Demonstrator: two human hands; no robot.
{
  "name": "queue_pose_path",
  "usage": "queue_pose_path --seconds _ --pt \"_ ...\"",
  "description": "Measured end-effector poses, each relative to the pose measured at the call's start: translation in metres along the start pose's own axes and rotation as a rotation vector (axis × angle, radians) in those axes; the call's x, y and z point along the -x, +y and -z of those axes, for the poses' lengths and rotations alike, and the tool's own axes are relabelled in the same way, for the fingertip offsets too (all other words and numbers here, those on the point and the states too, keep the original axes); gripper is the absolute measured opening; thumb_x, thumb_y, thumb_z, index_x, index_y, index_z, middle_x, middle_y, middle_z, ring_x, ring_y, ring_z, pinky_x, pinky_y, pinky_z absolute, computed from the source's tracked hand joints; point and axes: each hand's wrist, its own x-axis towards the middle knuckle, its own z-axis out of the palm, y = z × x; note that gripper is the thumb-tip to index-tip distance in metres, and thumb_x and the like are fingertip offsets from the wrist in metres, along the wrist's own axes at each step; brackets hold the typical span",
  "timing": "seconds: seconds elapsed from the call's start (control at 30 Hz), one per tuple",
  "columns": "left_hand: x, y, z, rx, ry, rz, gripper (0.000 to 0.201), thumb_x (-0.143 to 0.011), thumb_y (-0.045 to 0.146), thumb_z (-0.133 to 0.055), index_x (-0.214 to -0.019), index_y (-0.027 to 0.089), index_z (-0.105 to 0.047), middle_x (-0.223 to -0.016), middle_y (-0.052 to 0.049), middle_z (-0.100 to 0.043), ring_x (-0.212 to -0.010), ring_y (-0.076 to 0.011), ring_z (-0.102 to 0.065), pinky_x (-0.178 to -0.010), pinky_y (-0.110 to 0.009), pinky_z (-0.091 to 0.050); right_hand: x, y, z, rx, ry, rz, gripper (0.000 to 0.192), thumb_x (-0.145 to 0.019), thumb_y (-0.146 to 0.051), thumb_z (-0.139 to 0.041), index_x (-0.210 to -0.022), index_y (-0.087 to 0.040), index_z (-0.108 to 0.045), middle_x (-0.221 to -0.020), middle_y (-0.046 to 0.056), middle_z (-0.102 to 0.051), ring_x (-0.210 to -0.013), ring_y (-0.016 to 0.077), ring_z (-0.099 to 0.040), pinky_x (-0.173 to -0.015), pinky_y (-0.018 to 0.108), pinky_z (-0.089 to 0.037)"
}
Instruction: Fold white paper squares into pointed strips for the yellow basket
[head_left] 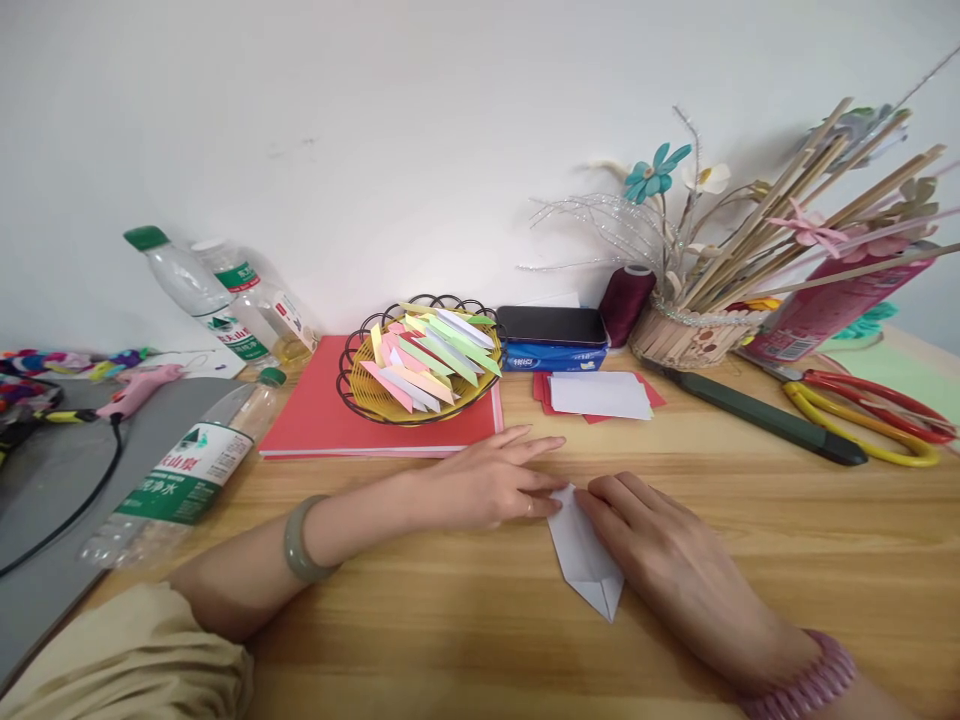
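A small white folded paper [581,555] with a pointed lower end lies on the wooden table [465,620]. My left hand [491,480] rests flat beside it, fingertips pressing its upper left edge. My right hand [660,560] lies over its right side, fingers pressing the top of the fold. A green bangle sits on my left wrist and a pink beaded bracelet on my right wrist.
A wire basket [420,360] of coloured folded paper pieces stands on a red folder [322,420]. Behind are a phone on a tissue pack [553,340], paper squares [600,393], a utility knife [765,418], scissors [870,410], a stick holder [694,335], plastic bottles [180,470] and a glue gun [139,390].
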Motion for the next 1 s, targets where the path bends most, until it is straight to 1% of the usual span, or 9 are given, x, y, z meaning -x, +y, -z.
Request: queue_pose_path --seconds 0.2,0.3,0.4,0.47,0.53,0.63,0.73,0.83,1.0 --pt "-0.001 -0.002 0.002 0.031 -0.022 0.048 0.034 -0.082 0.012 -0.053 -0.114 0.024 -0.059 -0.13 0.002 -0.052 -0.133 -0.0336 -0.021 -0.106 -0.055 -0.021 0.008 0.003 0.006 -0.033 -0.01 -0.013 0.023 -0.084 -0.005 -0.038 -0.093 -0.011 -0.059 -0.08 0.009 -0.055 -0.072 0.0219 -0.051 -0.062 0.038 -0.048" --pt "0.0 -0.001 -0.001 0.035 -0.007 0.048 0.036 -0.082 0.008 -0.052 -0.114 0.025 -0.059 -0.13 0.004 -0.051 -0.135 -0.0297 -0.019 -0.108 -0.054 -0.018 0.016 0.004 0.008 -0.092 -0.014 -0.052 0.021 -0.088 -0.011 -0.039 -0.091 -0.014 -0.059 -0.082 0.008 -0.055 -0.073 0.0213 -0.051 -0.063 0.038 -0.047" --pt "-0.002 0.005 -0.007 -0.005 0.059 0.042 0.026 -0.088 0.012 -0.047 -0.108 0.021 -0.061 -0.126 0.0 -0.055 -0.135 -0.0247 -0.02 -0.108 -0.055 -0.015 0.018 0.004 0.01 -0.127 -0.033 -0.061 0.022 -0.09 -0.014 -0.038 -0.092 -0.015 -0.06 -0.084 0.008 -0.056 -0.076 0.0209 -0.053 -0.065 0.038 -0.047" --pt "-0.004 0.01 -0.011 -0.05 0.134 0.06 0.025 -0.094 0.018 -0.04 -0.106 0.018 -0.062 -0.123 -0.003 -0.058 -0.135 -0.0207 -0.021 -0.109 -0.053 -0.015 0.017 0.005 0.01 -0.139 -0.039 -0.042 0.022 -0.09 -0.016 -0.038 -0.092 -0.015 -0.06 -0.087 0.008 -0.059 -0.079 0.0206 -0.054 -0.068 0.037 -0.048" --pt "-0.006 0.012 -0.013 -0.073 0.162 0.056 0.029 -0.096 0.02 -0.035 -0.104 0.018 -0.062 -0.123 -0.003 -0.058 -0.135 -0.0183 -0.023 -0.109 -0.05 -0.017 0.016 0.007 0.01 -0.133 -0.015 0.006 0.024 -0.091 -0.017 -0.037 -0.098 -0.014 -0.061 -0.095 0.01 -0.061 -0.087 0.0208 -0.056 -0.075 0.036 -0.048" --pt "-0.007 0.009 -0.012 -0.064 0.12 -0.009 0.025 -0.092 0.015 -0.04 -0.102 0.018 -0.064 -0.123 -0.001 -0.058 -0.134 -0.0213 -0.026 -0.107 -0.046 -0.025 0.016 0.011 0.008 -0.099 0.015 0.099 0.03 -0.091 -0.015 -0.036 -0.111 -0.01 -0.058 -0.108 0.012 -0.062 -0.101 0.0209 -0.054 -0.086 0.036 -0.046" --pt "-0.005 0.003 -0.011 -0.047 0.119 -0.032 0.027 -0.086 0.009 -0.045 -0.104 0.019 -0.063 -0.124 0.001 -0.057 -0.132 -0.0234 -0.029 -0.106 -0.046 -0.027 0.019 0.015 0.004 -0.091 -0.016 0.105 0.033 -0.09 -0.012 -0.036 -0.116 -0.01 -0.055 -0.114 0.012 -0.061 -0.105 0.0216 -0.053 -0.089 0.039 -0.045" --pt "-0.003 0.003 -0.015 -0.075 0.169 -0.012 0.027 -0.089 0.011 -0.042 -0.103 0.02 -0.063 -0.121 0.001 -0.059 -0.129 -0.0227 -0.035 -0.106 -0.048 -0.026 0.02 0.019 0.004 -0.171 -0.062 0.045 0.035 -0.089 -0.011 -0.037 -0.121 -0.014 -0.052 -0.118 0.011 -0.059 -0.108 0.0211 -0.053 -0.089 0.04 -0.046" --pt "-0.002 0.008 -0.024 -0.203 0.289 -0.032 0.026 -0.095 0.018 -0.038 -0.104 0.019 -0.062 -0.117 -0.001 -0.062 -0.123 -0.0218 -0.043 -0.104 -0.048 -0.029 0.018 0.029 0.013 -0.346 -0.075 -0.008 0.04 -0.088 -0.009 -0.037 -0.123 -0.021 -0.052 -0.118 0.007 -0.059 -0.109 0.0168 -0.053 -0.089 0.033 -0.047"
